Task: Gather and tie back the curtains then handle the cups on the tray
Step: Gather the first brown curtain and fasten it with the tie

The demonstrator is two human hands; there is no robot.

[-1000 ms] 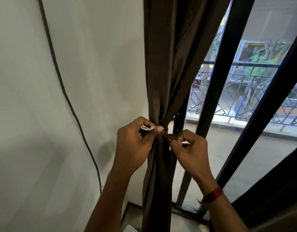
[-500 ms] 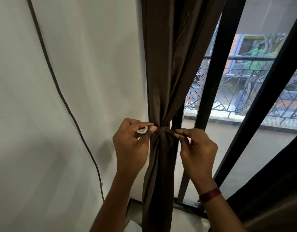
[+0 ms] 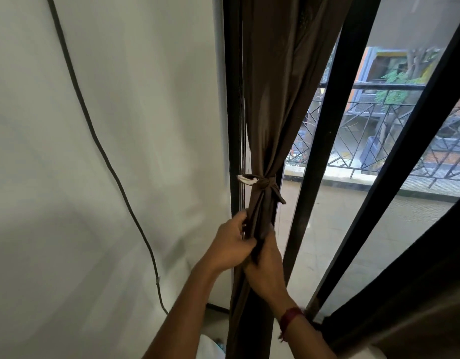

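A dark brown curtain [image 3: 275,104] hangs gathered beside the black window frame. A brown tie-back [image 3: 262,183] with a white end is knotted round it at mid height. Just below the knot both hands wrap the bunched fabric. My left hand [image 3: 230,246] grips the curtain from the left. My right hand [image 3: 266,265] grips it from the right, slightly lower, a red band on its wrist. No cups or tray appear in view.
A white wall [image 3: 120,151] fills the left, with a dark cable [image 3: 102,143] running down it. Black window bars [image 3: 324,141] and glass stand to the right, a balcony railing [image 3: 394,141] beyond. Another dark curtain [image 3: 405,294] hangs at bottom right.
Both hands have let go of the tie-back ends and dropped below the knot, where they now grip the bunched curtain. The knot stays tied on its own.
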